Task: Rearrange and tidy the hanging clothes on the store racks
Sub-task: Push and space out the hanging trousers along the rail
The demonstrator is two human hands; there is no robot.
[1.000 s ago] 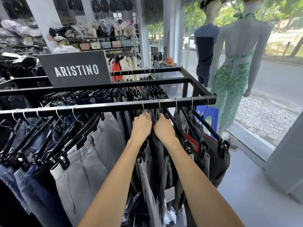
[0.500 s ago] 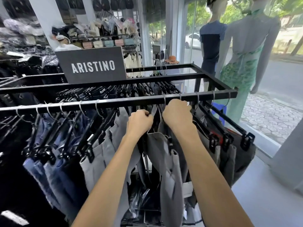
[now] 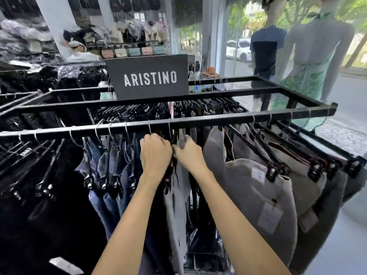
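Head view: both hands up at the front rail (image 3: 218,119) of a black rack, knuckles toward cam, nearly touching each other at frame centre. Left hand (image 3: 155,153) is curled into a fist among the hangers, apparently round a black hanger, but the fingers are hidden behind the knuckles so can't tell exactly what it holds. Right hand (image 3: 189,154), just at 3 o'clock of the left, pinches the top of a light grey garment (image 3: 176,195) that hangs straight down between the two forearms. At 9 o'clock of the hands: blue jeans (image 3: 111,167) on clip hangers, then black clothes (image 3: 39,185) further left. At 3 o'clock: grey trousers (image 3: 256,187) w/ paper tags, fanned out toward the rack end, clipped on black hangers. At 12 o'clock, on the rack's mid bar, a dark sign (image 3: 149,77) reading ARISTINO. At 1–2 o'clock, by the window, two mannequins (image 3: 266,44), one in a dark tee, other in green print.
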